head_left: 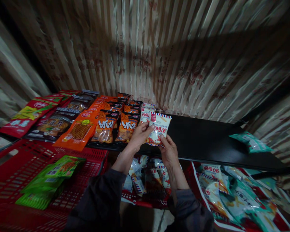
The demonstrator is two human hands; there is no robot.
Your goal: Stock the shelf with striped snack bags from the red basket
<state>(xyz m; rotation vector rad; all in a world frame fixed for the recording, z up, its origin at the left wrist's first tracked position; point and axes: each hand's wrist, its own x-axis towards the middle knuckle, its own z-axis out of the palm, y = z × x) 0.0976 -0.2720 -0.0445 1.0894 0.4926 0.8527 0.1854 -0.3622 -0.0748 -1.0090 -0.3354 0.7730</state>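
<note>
Nearest: dark sleeves [100,196] on both forearms, coming in from the bottom edge. Red basket [4,190] at left, green packets [48,180] piled inside. Middle basket [147,203] sits between the forearms, partly hidden by them, with white packets [154,180] jumbled in it. Right basket [277,222] has a mix of white and teal packets [246,196], overlapping at odd angles.

Next, hands. Both on one white packet [162,124] with red print and a striped edge, held up over the front part of the black shelf [198,138], printed face toward the camera. Left hand [141,135]: fingers closed on its left side. Right hand [169,149]: fingers narrow, gripping the lower right part, thumb on the front.

Shelf, left to right: red packets [33,112], dark packets [54,124], orange packets [79,127] with brown sticks pictured, then two columns of orange-and-black packets [105,127], lying one behind another. Similar white-and-red packets [147,111] just beside those, behind the held one; count unclear, hands block part. Bare black stretch right of the held packet, then a single teal packet [251,142] lying near the right end.

Farthest: pleated, pale wrapping [140,54] with faint reddish print, standing behind the shelf. Broad shadow across its upper right. Small print too blurred to read.
</note>
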